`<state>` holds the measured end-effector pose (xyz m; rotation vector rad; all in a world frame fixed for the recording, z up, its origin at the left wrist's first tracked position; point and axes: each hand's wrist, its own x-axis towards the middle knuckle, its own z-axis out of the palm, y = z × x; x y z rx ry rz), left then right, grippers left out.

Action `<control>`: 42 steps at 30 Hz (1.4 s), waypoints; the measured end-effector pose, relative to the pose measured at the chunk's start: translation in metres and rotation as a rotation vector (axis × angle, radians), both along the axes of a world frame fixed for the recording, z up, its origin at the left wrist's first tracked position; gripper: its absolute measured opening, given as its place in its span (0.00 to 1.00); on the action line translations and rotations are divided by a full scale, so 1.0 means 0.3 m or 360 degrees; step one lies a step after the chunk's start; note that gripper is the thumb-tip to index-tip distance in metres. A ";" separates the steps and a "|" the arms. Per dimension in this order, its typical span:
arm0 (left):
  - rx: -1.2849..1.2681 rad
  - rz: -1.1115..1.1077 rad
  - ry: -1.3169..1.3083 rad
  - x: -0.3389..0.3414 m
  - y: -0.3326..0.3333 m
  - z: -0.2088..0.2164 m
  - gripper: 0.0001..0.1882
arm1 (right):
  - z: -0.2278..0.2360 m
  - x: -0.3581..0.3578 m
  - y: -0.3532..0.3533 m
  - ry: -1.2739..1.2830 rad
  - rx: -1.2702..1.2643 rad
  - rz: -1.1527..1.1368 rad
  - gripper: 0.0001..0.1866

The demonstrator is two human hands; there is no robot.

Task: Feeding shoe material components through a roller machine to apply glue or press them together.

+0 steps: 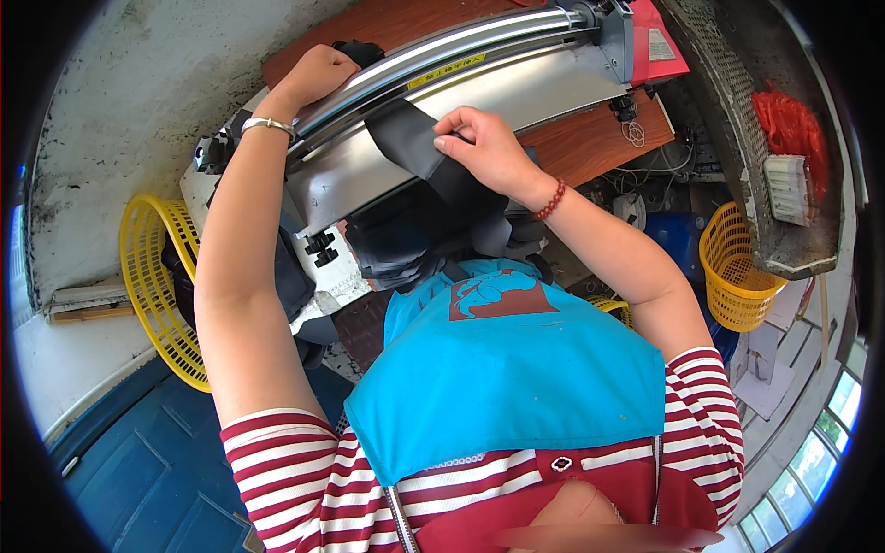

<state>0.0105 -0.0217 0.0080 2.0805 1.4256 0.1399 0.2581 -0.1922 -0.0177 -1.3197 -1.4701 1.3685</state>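
A black flat sheet (406, 138) runs out of the near side of a long metal roller machine (341, 189) and hangs toward me. My right hand (489, 152) pinches its right edge between thumb and fingers. Beyond the roller bar, my left hand (318, 76) is closed, knuckles up, beside a black piece (359, 52) on the far side. What its fingertips hold, if anything, is hidden. Below the machine's front edge, between my arms, lies a loose pile of black sheets (415, 235).
A yellow plastic basket (152, 276) with dark material stands at the left; another yellow basket (733, 267) is at the right. The machine rests on a brown wooden table (608, 138). A concrete ledge (737, 120) at the right bears a red plastic bag (790, 120). Cables trail below the table.
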 end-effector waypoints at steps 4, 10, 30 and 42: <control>-0.0216 0.0164 -0.0027 0.007 0.014 0.014 0.18 | 0.002 -0.039 0.097 -0.0353 0.0526 -0.0035 0.10; -0.0488 0.0444 -0.0215 -0.005 0.035 -0.016 0.12 | 0.051 0.032 0.102 -0.0918 0.0570 0.0010 0.08; -0.0149 0.0450 -0.0756 0.005 0.077 0.095 0.09 | 0.030 0.017 -0.068 -0.0452 0.1481 0.0135 0.09; 0.0024 0.0408 -0.0729 -0.035 0.097 0.260 0.09 | 0.179 -0.003 0.407 -0.0807 0.1388 -0.0046 0.09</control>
